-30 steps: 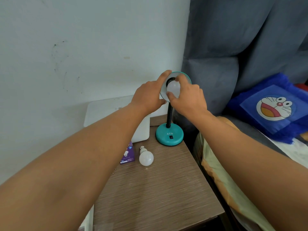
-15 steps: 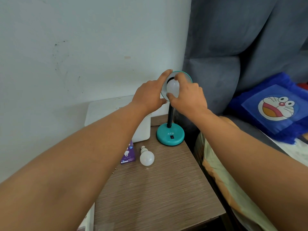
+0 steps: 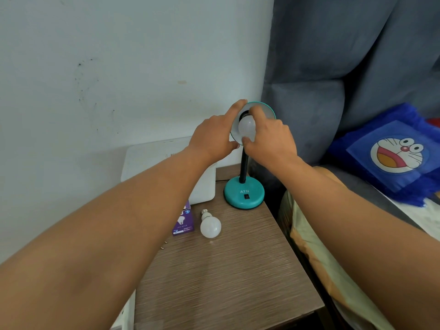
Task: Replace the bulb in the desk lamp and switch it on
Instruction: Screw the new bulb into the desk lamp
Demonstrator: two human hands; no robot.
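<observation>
A teal desk lamp stands at the back of the wooden bedside table (image 3: 228, 277), its round base (image 3: 244, 195) bearing a black switch and its shade (image 3: 267, 110) tilted toward me. My left hand (image 3: 214, 136) grips the shade's left rim. My right hand (image 3: 269, 139) pinches a white bulb (image 3: 246, 126) that sits in the shade's socket. A second white bulb (image 3: 210, 225) lies loose on the table, next to a purple bulb box (image 3: 183, 222).
A white box-like device (image 3: 152, 158) leans against the wall behind the box. A grey upholstered headboard (image 3: 321, 96) and a bed with a blue cartoon pillow (image 3: 392, 153) are on the right. Two tiny screws (image 3: 164, 244) lie near the table's left edge.
My right fingers have shifted slightly around the bulb in the socket. The left hand stays on the shade and the lamp has not moved.
</observation>
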